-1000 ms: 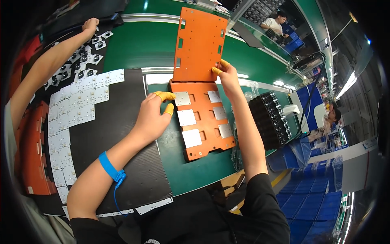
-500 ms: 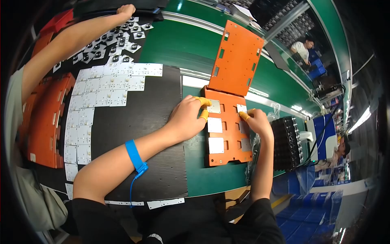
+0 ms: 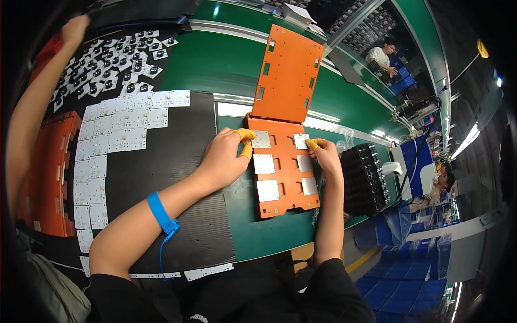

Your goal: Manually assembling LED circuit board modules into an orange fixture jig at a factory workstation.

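both grips open, left hand (image 3: 223, 157) and right hand (image 3: 325, 156) fingertips pressing the hinged orange tray (image 3: 283, 167) holding six silver squares.

My left wrist wears a blue strap (image 3: 160, 211) with a coiled cord; yellow finger cots (image 3: 246, 141) cap fingertips; black sleeves (image 3: 334, 285).

Factory assembly line: long green conveyor table (image 3: 226, 59), orange hinged fixture (image 3: 283, 161), rows of small white circuit boards (image 3: 116, 132), black component trays (image 3: 366, 177), blue crates (image 3: 409, 290), other workers seated nearby.
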`<state>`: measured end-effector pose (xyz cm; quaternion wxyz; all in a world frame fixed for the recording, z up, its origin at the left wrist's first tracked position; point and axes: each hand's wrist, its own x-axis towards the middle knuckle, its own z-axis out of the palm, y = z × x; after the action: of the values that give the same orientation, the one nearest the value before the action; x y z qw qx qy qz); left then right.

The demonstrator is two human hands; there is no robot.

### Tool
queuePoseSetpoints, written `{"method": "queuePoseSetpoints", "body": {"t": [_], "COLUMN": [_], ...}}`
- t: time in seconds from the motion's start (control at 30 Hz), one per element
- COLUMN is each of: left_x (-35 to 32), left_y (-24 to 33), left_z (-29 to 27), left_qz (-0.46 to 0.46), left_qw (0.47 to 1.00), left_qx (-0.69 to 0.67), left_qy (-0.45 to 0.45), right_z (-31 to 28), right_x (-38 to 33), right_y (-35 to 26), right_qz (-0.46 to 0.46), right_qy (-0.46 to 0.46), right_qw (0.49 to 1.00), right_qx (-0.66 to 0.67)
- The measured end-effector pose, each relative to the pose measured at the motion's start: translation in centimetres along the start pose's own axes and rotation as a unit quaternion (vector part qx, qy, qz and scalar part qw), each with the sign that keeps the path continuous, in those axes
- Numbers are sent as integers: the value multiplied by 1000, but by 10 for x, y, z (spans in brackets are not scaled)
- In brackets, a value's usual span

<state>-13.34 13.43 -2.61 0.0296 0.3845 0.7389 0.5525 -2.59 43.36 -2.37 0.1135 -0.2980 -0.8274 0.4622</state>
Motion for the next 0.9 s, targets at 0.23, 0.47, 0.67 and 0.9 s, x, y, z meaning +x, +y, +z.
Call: {"method": "queuePoseSetpoints", "body": {"t": [0.23,0.47,0.67,0.9], "left_x": [-1,1,2,-1], "left_y": [0,-1,9,7], "left_z": [-1,0,-4,-2], "left_qz": [8,9,-31,65], "left_qw": [1000,1000,999,997], "left_qx": [6,10,-6,-47], "left_qy": [3,3,-18,-24], "right_z": [1,8,1,23], "right_x": [-1,-3,-4,-43], "right_y": [2,1,1,-40], "right_qz": [28,27,46,-38], "right_qy": [-3,-33,-5,-87], "right_qw": [996,999,991,950], "right_qx": [90,27,122,297]}}
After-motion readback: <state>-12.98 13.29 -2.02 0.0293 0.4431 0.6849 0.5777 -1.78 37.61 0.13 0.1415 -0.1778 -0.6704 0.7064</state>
